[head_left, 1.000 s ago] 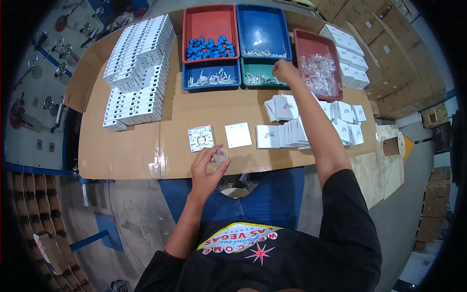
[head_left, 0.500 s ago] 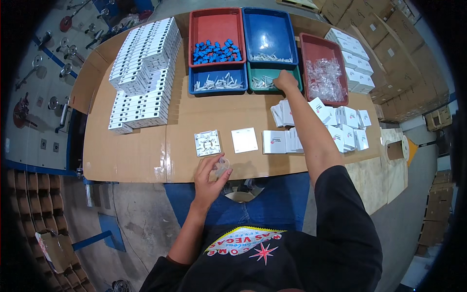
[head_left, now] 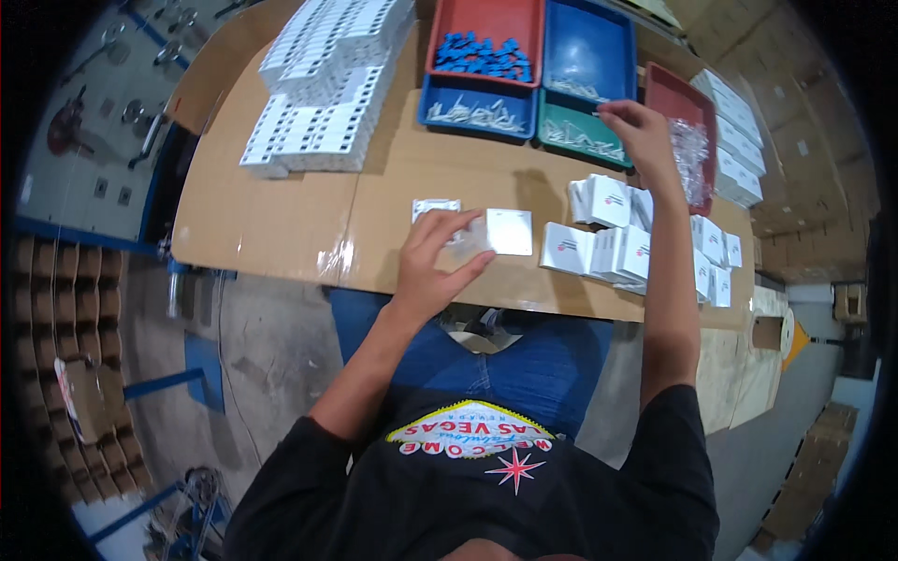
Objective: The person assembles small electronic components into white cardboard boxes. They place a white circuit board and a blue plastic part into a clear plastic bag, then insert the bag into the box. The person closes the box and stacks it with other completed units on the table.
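Observation:
My left hand (head_left: 438, 257) is at the near part of the table, its thumb and fingers curled round a small clear plastic bag (head_left: 465, 247). Just beyond those fingers lies a white square frame with inner fittings (head_left: 436, 206), partly covered by the hand. A flat white square plate (head_left: 509, 232) sits beside the bag, to its right. Above the right end of a green tray (head_left: 571, 147) of small pale pieces, my right hand (head_left: 636, 131) is raised in a pinch. A small pale piece shows at its fingertips, too small to name.
Stacked white units (head_left: 313, 126) stand at the left. Behind are a red tray of blue parts (head_left: 486, 23), a blue tray of white pieces (head_left: 432, 123) and a larger blue tray (head_left: 589, 47). Small white boxes (head_left: 613, 201) and a red tray of clear bags (head_left: 662, 89) are at the right.
My right hand has come up out of the green tray with a small pale piece at its fingertips. The left hand, with the bag, has moved closer to the white plate. The view has shifted.

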Action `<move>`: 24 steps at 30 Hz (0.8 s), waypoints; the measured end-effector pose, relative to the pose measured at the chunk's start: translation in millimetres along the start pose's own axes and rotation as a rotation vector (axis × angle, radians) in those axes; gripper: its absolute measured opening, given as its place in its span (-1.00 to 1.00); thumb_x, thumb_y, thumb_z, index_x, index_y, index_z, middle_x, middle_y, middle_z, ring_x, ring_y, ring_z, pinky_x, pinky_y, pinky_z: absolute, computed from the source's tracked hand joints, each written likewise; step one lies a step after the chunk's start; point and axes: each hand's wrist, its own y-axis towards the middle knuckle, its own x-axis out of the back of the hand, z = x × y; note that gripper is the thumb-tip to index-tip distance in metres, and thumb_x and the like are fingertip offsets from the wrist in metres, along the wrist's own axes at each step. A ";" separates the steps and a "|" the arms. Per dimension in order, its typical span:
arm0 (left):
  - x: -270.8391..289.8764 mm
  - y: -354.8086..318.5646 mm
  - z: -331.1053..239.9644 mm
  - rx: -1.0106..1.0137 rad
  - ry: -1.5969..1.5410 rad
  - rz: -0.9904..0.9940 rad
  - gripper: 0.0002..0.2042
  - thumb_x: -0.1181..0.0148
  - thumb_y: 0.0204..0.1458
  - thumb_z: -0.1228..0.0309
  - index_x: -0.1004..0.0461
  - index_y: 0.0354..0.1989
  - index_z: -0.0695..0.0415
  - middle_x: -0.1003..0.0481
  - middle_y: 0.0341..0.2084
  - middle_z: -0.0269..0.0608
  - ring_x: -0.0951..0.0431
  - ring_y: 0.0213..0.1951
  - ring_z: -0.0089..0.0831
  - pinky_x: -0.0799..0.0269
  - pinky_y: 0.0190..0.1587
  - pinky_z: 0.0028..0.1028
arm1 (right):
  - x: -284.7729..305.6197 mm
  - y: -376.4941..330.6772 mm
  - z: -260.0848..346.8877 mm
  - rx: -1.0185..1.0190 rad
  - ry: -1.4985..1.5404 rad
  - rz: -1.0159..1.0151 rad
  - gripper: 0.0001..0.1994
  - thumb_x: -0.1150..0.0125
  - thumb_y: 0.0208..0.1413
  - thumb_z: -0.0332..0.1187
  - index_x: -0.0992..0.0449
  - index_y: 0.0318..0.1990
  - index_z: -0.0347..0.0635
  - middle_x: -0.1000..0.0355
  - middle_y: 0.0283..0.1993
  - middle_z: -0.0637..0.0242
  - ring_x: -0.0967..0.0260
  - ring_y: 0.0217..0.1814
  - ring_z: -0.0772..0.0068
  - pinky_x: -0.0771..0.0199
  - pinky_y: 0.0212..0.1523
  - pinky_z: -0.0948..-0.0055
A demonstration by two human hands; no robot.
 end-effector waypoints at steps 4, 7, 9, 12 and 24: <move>-3.1 10.0 -15.6 -0.036 -0.015 -0.002 -0.49 -0.57 -0.11 0.43 -0.63 0.10 0.16 -0.56 -0.17 -0.13 -0.57 -0.11 -0.26 -0.50 -0.03 -0.35 | -24.3 -78.9 60.7 -0.074 0.206 0.074 -0.87 -0.38 0.20 -0.46 -0.69 -0.15 -0.30 -0.56 -0.32 0.49 -0.28 -0.34 0.79 -0.29 -0.30 0.64; -3.0 9.1 -16.6 -0.059 0.048 -0.013 -0.47 -0.57 -0.13 0.42 -0.63 0.11 0.13 -0.55 -0.19 -0.15 -0.56 -0.11 -0.26 -0.49 -0.04 -0.35 | -43.2 -124.9 87.7 -0.166 0.365 0.112 -0.88 -0.42 0.17 -0.52 -0.68 -0.15 -0.26 -0.53 -0.32 0.54 -0.22 -0.37 0.83 -0.22 -0.35 0.69; -4.2 7.8 -16.1 -0.091 0.084 -0.013 -0.46 -0.57 -0.14 0.42 -0.63 0.11 0.12 -0.54 -0.19 -0.16 -0.55 -0.11 -0.27 -0.49 -0.05 -0.35 | -48.9 -143.9 93.7 -0.179 0.299 0.186 -0.89 -0.41 0.19 -0.50 -0.67 -0.15 -0.26 -0.53 -0.33 0.56 -0.19 -0.38 0.84 -0.19 -0.38 0.69; -5.3 8.1 -20.6 -0.112 0.101 -0.009 -0.44 -0.57 -0.17 0.43 -0.64 0.12 0.11 -0.53 -0.19 -0.18 -0.53 -0.11 -0.27 -0.48 -0.06 -0.36 | -62.5 -158.0 104.5 -0.062 0.288 0.166 -0.89 -0.42 0.15 -0.51 -0.68 -0.17 -0.23 -0.54 -0.20 0.46 -0.21 -0.40 0.77 -0.21 -0.39 0.66; -12.3 -3.0 -19.1 -0.142 0.069 -0.018 -0.47 -0.54 -0.13 0.43 -0.65 0.13 0.04 -0.50 -0.22 -0.22 -0.47 -0.19 -0.27 -0.45 -0.16 -0.34 | -86.4 -164.8 110.7 -0.126 0.263 0.202 -0.88 -0.43 0.06 -0.50 -0.73 -0.24 -0.31 -0.60 -0.06 0.27 -0.40 -0.33 0.61 -0.40 -0.30 0.58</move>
